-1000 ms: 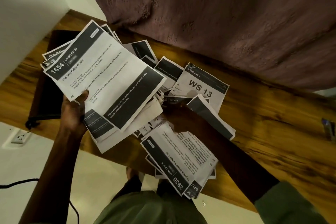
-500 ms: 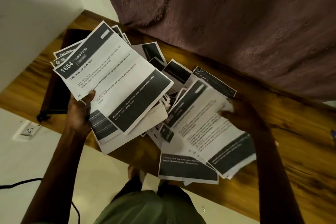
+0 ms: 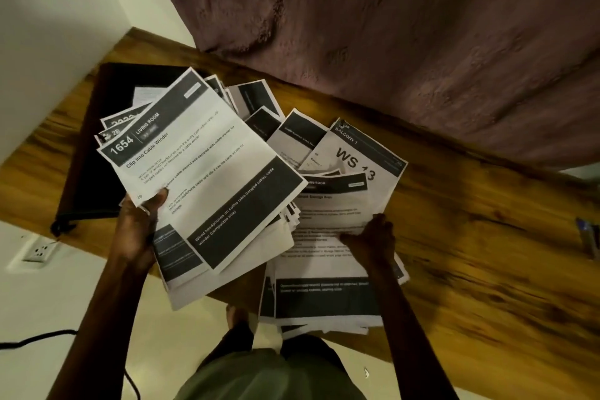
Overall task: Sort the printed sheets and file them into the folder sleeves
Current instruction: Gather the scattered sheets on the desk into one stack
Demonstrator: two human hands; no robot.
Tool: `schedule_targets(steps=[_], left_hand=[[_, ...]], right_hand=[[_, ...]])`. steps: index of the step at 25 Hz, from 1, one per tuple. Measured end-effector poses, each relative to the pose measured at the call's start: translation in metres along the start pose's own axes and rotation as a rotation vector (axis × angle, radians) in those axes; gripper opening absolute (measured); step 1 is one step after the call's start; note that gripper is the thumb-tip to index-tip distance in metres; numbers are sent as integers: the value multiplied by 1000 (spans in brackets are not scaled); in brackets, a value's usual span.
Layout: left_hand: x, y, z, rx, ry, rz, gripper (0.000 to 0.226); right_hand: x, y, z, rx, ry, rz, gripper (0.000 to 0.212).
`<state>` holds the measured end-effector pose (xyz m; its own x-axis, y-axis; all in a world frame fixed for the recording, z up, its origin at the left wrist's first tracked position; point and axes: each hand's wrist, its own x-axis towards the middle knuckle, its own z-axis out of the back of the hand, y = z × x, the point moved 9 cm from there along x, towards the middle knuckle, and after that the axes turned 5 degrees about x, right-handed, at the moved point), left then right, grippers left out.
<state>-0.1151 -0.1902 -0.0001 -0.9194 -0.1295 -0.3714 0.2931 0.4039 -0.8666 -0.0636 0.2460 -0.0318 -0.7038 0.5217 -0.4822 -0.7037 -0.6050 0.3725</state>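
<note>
Paper sheets (image 3: 207, 166) fan out in my left hand (image 3: 139, 224), thumb pinching on top, so I can read the titles. My right hand (image 3: 373, 240) lies on the loose pile (image 3: 324, 269) at the table (image 3: 470, 253) edge; gripping or not, I cannot tell. The folder (image 3: 94, 146) waits nearby.

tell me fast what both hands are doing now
Left hand: grips a fanned stack of white black-banded printed sheets.
Right hand: on the loose pile of printed sheets; grip cannot be told.
</note>
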Motion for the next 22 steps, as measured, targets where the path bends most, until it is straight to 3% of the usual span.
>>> schedule_targets(steps=[2,4,6,8,10,15,17,19,22], left_hand=[[-5,10,1,-28,13,52,50],[-9,18,7,-45,-23,97,49],[-11,22,10,-40,-67,116,48],[-11,20,9,-2,-96,113,44],[-12,17,5,86,-108,100,41],[-6,22,-15,455,37,11,35],[-2,31,-16,503,63,27,36],[0,36,-18,543,67,41,34],[3,40,-16,551,60,62,34]], right_hand=[[-2,6,-6,99,-39,4,110],[2,3,-10,255,-45,-20,101],[3,1,-11,393,-28,-5,74],[2,2,1,348,-33,37,47],[-2,9,28,301,-55,125,34],[-33,46,154,200,-255,338,35],[-55,66,201,265,-302,406,17],[-68,81,224,518,-215,442,4],[-56,103,192,632,-67,446,24]])
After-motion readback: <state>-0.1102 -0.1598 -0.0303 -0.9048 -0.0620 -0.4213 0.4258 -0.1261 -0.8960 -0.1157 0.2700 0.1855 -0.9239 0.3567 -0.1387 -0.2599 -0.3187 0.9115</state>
